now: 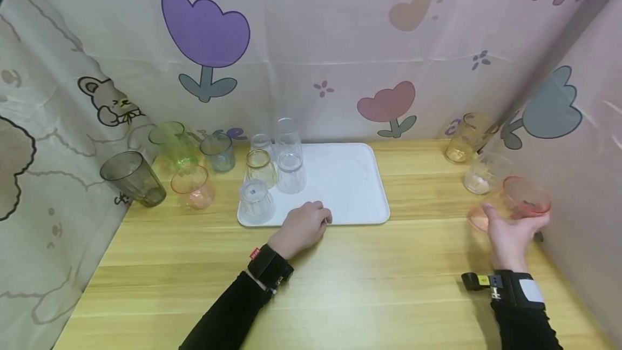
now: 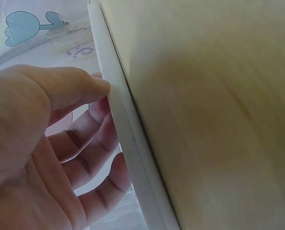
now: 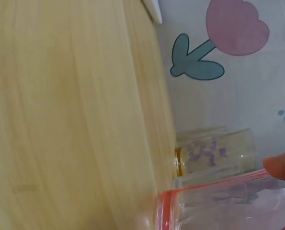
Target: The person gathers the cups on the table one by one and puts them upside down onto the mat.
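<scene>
Now | tray: 5 glasses | left hand grips tray edge | right hand holds 1 pink cup

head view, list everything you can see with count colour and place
tray: 1, white, back middle of table
clear cups: 5, on tray's left part, some upside down, one gold-rimmed
cups left of tray: 4, dark grey, green, grey-blue, pink, on table by left curtain
amber cup: 1, back right of table
clear cup: 1, right, in front of the amber one
pink cup: 1, red-rimmed, tilted, in right hand
table: 1, light wood
curtain: flower print, behind and at both sides
left hand: on tray's near edge
right hand: holds pink cup
</scene>
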Demonstrator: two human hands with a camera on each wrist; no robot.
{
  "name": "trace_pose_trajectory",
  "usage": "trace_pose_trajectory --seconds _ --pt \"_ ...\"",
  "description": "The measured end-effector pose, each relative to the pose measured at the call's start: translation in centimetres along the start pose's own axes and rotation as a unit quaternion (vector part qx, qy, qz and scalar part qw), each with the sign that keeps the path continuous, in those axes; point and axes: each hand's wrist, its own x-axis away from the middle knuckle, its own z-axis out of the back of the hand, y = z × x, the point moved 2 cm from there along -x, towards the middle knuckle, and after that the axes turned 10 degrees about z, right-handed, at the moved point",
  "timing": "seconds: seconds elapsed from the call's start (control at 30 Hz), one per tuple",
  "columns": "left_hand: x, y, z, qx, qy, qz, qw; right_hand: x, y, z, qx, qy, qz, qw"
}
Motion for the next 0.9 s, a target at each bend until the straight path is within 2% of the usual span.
trace_pose_trajectory --seconds 0.07,0.13,0.27,0.4,0.53,0.63,0.7,0.8,0.9 --pt "0.0 0.0 0.1 -0.001 -0.002 0.001 1.0 0.2 -0.1 -0.4 -0.023 -0.003 -0.006 1.0" --pt "0.0 -0.1 0.2 -0.003 -0.002 0.001 1.0 0.3 -0.3 -1.0 -0.07 -0.001 -0.001 0.998" --pt "0.0 -0.2 0.1 -0.007 -0.003 0.0 1.0 0.7 -0.7 -2.7 -0.16 -0.001 -0.005 0.987" --pt "-0.1 -0.3 -0.1 -0.011 -0.003 -0.003 0.9999 1.7 -1.4 -4.4 -0.234 -0.047 -0.04 0.97" --pt "-0.1 -0.2 -0.1 -0.009 -0.008 -0.004 0.9999 2.9 -2.2 -6.2 -0.312 -0.121 -0.067 0.94" --pt "0.0 -0.1 -0.1 -0.007 -0.009 -0.003 0.9999 4.0 -2.8 -7.6 -0.34 -0.183 -0.069 0.92" --pt "0.0 -0.1 0.0 -0.007 -0.007 -0.001 1.0 4.7 -3.2 -8.5 -0.348 -0.213 -0.065 0.911" --pt "0.1 -0.1 -0.1 -0.004 -0.005 0.004 1.0 5.7 -3.4 -10.0 -0.347 -0.248 -0.06 0.902" --pt "0.1 -0.1 0.0 0.007 -0.008 0.016 0.9998 6.9 -3.4 -11.4 -0.329 -0.277 -0.058 0.901"
